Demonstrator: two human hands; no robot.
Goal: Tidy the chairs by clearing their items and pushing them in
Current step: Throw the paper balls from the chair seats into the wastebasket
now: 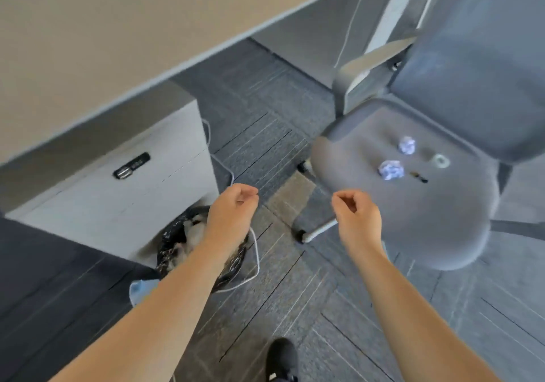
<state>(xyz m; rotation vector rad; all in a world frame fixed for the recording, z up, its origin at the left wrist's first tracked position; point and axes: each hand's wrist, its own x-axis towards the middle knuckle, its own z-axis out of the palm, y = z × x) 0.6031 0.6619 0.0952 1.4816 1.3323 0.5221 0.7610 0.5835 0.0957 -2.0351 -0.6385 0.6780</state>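
A grey office chair (413, 219) stands at the right, pulled out from the desk. On its seat lie two crumpled paper balls (390, 170) (407, 145), a small whitish ring (440, 160) and a small dark item (418, 177). My left hand (233, 207) hovers above a waste bin (180, 252) lined with a black bag, fingers curled and nothing visible in them. My right hand (355, 213) hangs just in front of the seat's front edge, fingers curled too, holding nothing that I can see.
A beige desk (103, 33) runs along the top left, with a white locked drawer cabinet (118, 193) beneath it. A white cable (256, 257) trails over the grey carpet by the bin. A blue mask (141, 290) lies beside the bin. My dark shoe (281, 358) shows at the bottom.
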